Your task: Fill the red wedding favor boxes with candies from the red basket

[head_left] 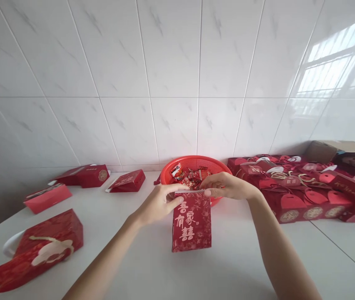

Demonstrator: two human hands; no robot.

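Observation:
A red paper gift box (192,225) with pale Chinese characters stands upright in front of me on the white counter. My left hand (160,203) is closed on its upper left edge, thumb on the front face. At the upper right corner, my right hand (229,186) pinches the rim with the thumb, its other fingers curled over behind. The inside of the box is hidden from me. Just behind the hands sits a red plastic basket (192,160) holding several red-wrapped candies (189,177), partly covered by my right fingers.
Several finished-looking red boxes (292,200) crowd the right side, beside a cardboard carton (342,148). On the left lie a box with a long flap and bow (48,241), a smaller box (129,181) and others (86,176). A tiled wall (177,125) closes off the back.

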